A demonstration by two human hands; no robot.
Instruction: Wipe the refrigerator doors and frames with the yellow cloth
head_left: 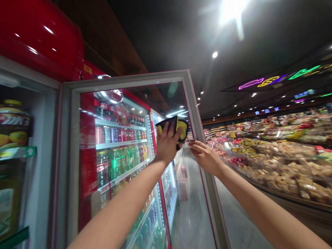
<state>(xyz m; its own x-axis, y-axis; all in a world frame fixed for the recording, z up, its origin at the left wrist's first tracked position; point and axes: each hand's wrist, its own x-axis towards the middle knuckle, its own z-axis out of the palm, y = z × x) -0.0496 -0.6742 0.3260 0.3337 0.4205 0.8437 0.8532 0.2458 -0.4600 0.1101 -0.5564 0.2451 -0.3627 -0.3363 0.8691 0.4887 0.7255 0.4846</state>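
Note:
A fridge's glass door (195, 193) stands swung out in front of me, its grey frame (195, 107) running down the right side. My left hand (167, 140) presses a black and yellow cloth (183, 129) against the inner face of the glass, fingers closed over it. On the door frame's right edge, my right hand (206, 157) is closed, its fingertips gripping the edge near the cloth. Part of the cloth is hidden behind the left fingers.
At the left, the open fridge (44, 138) holds a large yellow-capped bottle (12, 121). Through the glass, a red drinks cooler (86, 155) shows shelves of bottles and cans. Right of the aisle is a long display of packaged food (280, 155).

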